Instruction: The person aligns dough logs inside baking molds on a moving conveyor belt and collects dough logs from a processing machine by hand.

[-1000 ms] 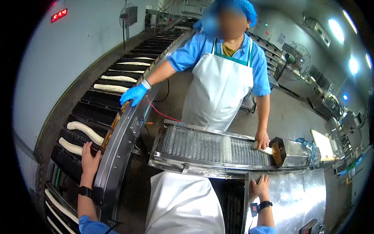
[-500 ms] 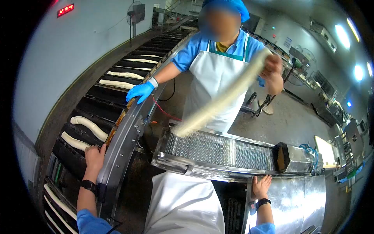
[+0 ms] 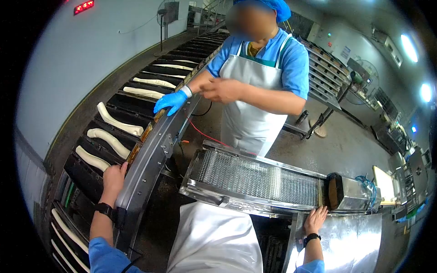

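Note:
At the right edge of the black trough conveyor, my left hand (image 3: 113, 182) has curled fingers and a raised thumb. It meets the near end of a long pale dough strip (image 3: 91, 158); whether the fingers grip the strip or the trough rim is hidden. My right hand (image 3: 315, 220) rests with fingers stretched on the near metal edge of the mesh belt (image 3: 255, 175), holding nothing. Two more dough strips lie just beyond, a curved one (image 3: 108, 142) and a farther one (image 3: 118, 121), each in a black trough (image 3: 77, 179).
Across the mesh belt stands a co-worker in a white apron (image 3: 255, 123). Their blue-gloved hand (image 3: 172, 102) rests on the conveyor rail (image 3: 152, 148); their bare hand (image 3: 221, 90) is raised. A metal housing (image 3: 353, 193) caps the belt's right end. More dough strips (image 3: 68, 234) lie lower left.
The co-worker's dough strip has left their bare hand, and another strip now lies in a trough beyond the curved one. My right hand has slid slightly right along the metal edge.

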The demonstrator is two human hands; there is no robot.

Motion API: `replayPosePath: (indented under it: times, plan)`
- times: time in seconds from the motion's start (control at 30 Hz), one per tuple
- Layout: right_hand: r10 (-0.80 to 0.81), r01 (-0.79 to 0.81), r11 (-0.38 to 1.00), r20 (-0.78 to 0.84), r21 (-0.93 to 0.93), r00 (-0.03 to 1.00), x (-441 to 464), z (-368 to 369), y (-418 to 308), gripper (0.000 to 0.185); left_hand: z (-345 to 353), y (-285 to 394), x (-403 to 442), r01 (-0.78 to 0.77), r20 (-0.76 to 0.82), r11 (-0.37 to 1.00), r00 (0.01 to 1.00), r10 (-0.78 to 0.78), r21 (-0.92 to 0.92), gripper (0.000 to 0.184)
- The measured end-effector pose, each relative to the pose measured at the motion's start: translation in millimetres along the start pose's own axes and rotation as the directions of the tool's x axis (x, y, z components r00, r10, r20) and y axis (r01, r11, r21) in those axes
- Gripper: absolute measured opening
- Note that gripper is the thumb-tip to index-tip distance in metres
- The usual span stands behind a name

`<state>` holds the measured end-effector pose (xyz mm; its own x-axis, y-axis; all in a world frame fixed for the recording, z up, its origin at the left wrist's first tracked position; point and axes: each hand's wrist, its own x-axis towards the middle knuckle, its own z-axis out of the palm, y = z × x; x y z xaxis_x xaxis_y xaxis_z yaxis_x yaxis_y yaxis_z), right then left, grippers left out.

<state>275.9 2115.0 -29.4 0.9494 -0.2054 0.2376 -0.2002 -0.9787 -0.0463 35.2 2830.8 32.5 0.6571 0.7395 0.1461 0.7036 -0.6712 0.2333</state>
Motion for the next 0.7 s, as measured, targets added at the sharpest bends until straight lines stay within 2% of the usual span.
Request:
replayPosePath:
  times: [0.1,0.33,0.47,0.53,0.6,0.63,0.7]
  plan:
    - [-0.003,0.01,0.995,0.071,-0.103,0.997,12.2,5.8,-2.4,0.055,9.3,-3.9,7.4,-0.056,-0.056,0.998,0.997,0.056,0.0,0.057]
    - [0.08,-0.072,0.992,0.065,-0.107,0.995,29.0,7.8,0.4,0.059,15.1,1.1,21.7,-0.063,-0.08,0.998,0.995,0.062,-0.016,0.056]
    - [0.124,-0.117,0.988,0.07,-0.096,0.99,36.2,6.4,1.0,0.06,14.5,1.1,30.5,-0.023,-0.066,0.999,0.997,0.026,0.045,0.056]
    - [0.108,-0.107,0.992,0.012,-0.068,0.994,40.1,9.5,1.2,0.062,15.8,-1.5,31.7,0.001,-0.072,0.999,0.997,0.002,0.043,0.056]
    - [0.108,-0.108,0.993,0.009,-0.044,0.994,47.1,11.7,0.2,0.061,15.8,-4.4,29.0,-0.066,-0.13,0.984,0.988,0.088,0.164,0.055]
    - [0.113,-0.112,0.993,0.002,-0.018,0.994,49.1,10.5,-3.7,0.062,12.1,-1.3,26.9,-0.062,-0.131,0.984,0.988,0.084,0.166,0.055]
    - [0.054,-0.054,0.998,-0.033,-0.024,0.998,57.4,22.2,0.5,0.062,4.4,3.1,23.6,0.04,-0.075,0.993,0.997,-0.031,0.111,0.054]
